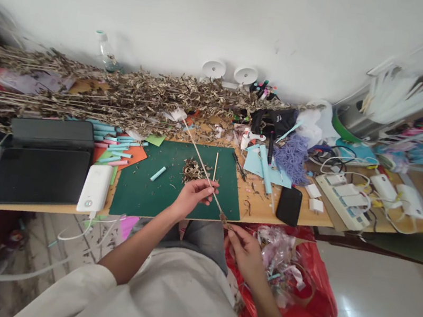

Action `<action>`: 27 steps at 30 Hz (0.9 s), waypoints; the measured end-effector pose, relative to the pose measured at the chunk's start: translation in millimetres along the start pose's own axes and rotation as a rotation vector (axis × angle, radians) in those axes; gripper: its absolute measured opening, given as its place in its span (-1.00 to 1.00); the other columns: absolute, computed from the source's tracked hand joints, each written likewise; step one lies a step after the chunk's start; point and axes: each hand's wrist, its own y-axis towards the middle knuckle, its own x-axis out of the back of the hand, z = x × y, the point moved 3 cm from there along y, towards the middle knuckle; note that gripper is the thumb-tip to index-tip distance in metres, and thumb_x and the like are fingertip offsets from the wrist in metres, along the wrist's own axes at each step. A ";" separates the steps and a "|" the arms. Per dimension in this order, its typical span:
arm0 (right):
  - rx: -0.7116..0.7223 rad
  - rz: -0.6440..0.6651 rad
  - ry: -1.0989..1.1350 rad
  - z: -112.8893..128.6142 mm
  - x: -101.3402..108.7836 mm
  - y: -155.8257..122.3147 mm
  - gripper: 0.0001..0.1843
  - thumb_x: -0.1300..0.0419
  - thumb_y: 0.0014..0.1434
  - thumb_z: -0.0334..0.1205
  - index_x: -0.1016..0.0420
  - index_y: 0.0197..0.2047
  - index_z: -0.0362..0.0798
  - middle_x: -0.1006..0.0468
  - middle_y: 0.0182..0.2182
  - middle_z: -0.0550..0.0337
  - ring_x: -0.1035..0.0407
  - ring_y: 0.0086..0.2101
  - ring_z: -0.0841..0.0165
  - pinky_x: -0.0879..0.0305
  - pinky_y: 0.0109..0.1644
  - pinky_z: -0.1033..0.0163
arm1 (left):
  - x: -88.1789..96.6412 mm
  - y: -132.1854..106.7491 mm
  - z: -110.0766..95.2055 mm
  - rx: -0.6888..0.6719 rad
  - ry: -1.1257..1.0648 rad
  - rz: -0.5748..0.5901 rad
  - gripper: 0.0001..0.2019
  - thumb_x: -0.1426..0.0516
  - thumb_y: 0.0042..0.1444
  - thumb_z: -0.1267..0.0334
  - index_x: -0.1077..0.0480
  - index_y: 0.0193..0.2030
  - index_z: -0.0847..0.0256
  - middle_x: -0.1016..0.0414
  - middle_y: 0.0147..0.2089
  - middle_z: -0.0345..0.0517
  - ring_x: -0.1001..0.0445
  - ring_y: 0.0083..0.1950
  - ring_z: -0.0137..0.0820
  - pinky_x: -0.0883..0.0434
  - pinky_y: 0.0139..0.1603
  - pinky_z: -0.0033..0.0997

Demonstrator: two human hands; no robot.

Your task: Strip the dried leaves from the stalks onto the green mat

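Observation:
My left hand [191, 198] pinches a long, thin dried stem [197, 150] partway along its length, above the green cutting mat [137, 197]. The stem slants from the back of the mat down toward the front edge of the table. At its near end is a brown clump of dried leaves [223, 218], and there the fingers of my right hand [247, 252] are closed on the stem, just past the table edge. A heap of crumbled dried leaves [192, 170] lies on the mat behind my left hand. Near it are a short pale stick [215, 166] and a light-blue tube [158, 173].
Long dried plant stalks [133, 93] spread along the back. Left of the mat are a white power bank [94, 188] and a black tablet [38, 176]. Rightward lie a phone [289, 205], purple yarn [294, 158] and a power strip [343, 201]. A red bag [321, 288] sits below the edge.

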 end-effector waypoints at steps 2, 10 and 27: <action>-0.018 0.004 0.041 1.7 -2.0 1.8 -0.44 -0.13 0.16 0.17 -0.47 0.01 -0.13 -0.41 -0.60 0.28 -0.04 -0.69 0.53 0.09 -0.64 0.39 | 3.9 0.6 0.1 -0.011 0.016 -0.021 -0.66 -0.29 -0.04 0.08 -0.53 -0.16 0.26 -0.54 -0.29 -0.08 -0.38 -0.44 -0.56 -0.41 -0.43 -0.56; -0.020 0.000 0.093 2.3 -5.4 6.4 -0.48 -0.16 0.14 0.14 -0.48 -0.05 -0.14 -0.40 -0.61 0.28 -0.04 -0.70 0.55 0.11 -0.66 0.40 | -2.4 -6.8 7.9 -0.073 0.177 -0.032 -0.71 -0.24 0.03 0.07 -0.55 -0.26 0.28 -0.51 -0.39 -0.12 -0.36 -0.48 -0.52 -0.39 -0.45 -0.52; 0.082 -0.069 0.054 23.2 -13.0 18.3 -0.54 -0.13 0.18 0.09 -0.49 -0.07 -0.13 -0.41 -0.57 0.27 -0.09 -0.66 0.52 0.01 -0.61 0.38 | 49.5 9.4 -24.7 -0.469 1.007 -0.369 -0.73 -0.07 0.22 0.22 -0.48 0.01 0.14 -0.37 0.16 0.06 -0.44 0.02 -0.24 -0.37 0.05 -0.25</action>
